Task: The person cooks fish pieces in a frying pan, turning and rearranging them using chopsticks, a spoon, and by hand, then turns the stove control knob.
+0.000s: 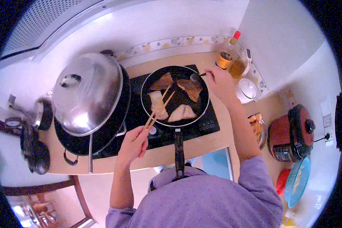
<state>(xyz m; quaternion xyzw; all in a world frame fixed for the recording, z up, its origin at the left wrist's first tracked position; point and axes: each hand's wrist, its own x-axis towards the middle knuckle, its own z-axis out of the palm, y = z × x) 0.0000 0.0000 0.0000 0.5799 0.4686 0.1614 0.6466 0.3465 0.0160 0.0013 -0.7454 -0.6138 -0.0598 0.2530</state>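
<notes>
My left hand (133, 143) is closed around a pair of wooden chopsticks (154, 118), whose tips reach into the frying pan (143, 104). The chopsticks lie across a pale piece of food (155, 99), perhaps fish, at the pan's left side. Another pale piece (182, 113) sits at the front right. Two browned pieces (162, 81) with skin-like surfaces lie at the back. My right hand (216, 79) is closed beside the pan's right rim, at a short dark piece; a greyish round shape (194, 78) shows just inside the rim. Whether these belong together I cannot tell.
A large wok (79, 146) with a domed metal lid (89, 95) stands left of the pan on the black cooktop (207, 127). The pan's handle (179, 152) points toward my body. An oil bottle (237, 68), white cup (247, 90), red cooker (288, 135) and blue basket (298, 182) are rightward.
</notes>
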